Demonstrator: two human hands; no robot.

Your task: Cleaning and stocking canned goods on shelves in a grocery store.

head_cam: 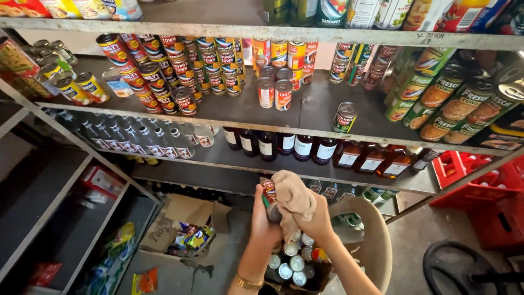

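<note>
While your left hand point(266, 221) wraps its fingers shut around a red-labelled can point(269, 199), your right hand point(314, 218) presses a beige cloth point(292, 196) closed against the can's top. Just below them, a box of cans point(295, 265) rests on a beige plastic chair point(371, 240). Farther off, dark bottles point(284, 145) line a shelf point(305, 114), with stacked cans point(180, 71) above.

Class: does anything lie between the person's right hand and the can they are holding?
Yes. A beige cloth lies between the right hand and the can. The left hand grips the can directly.
</note>
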